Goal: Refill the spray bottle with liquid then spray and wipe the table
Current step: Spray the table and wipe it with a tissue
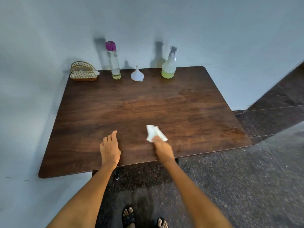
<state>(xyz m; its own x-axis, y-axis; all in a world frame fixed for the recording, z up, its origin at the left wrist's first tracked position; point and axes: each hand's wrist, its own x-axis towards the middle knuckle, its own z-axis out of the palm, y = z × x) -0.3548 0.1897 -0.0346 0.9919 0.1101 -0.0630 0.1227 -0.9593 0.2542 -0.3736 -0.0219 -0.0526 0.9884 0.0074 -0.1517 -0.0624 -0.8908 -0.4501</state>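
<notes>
Wooden table (181, 99): right hand (162, 148) pressing white tissue (155, 133), left hand (109, 149) flat, fingers relaxed; spray bottle (169, 65), funnel (137, 74), tall bottle (113, 60) at far edge.

Dim, cool indoor light coming from the front-right, throwing soft shadows of the tall bottle (113, 60) & spray bottle (169, 65) up-left onto the wall (213, 30). Faint sheen showing mid table (189, 104). Wide-angle bending edges; whole frame looking slightly soft, corners smearing.
</notes>
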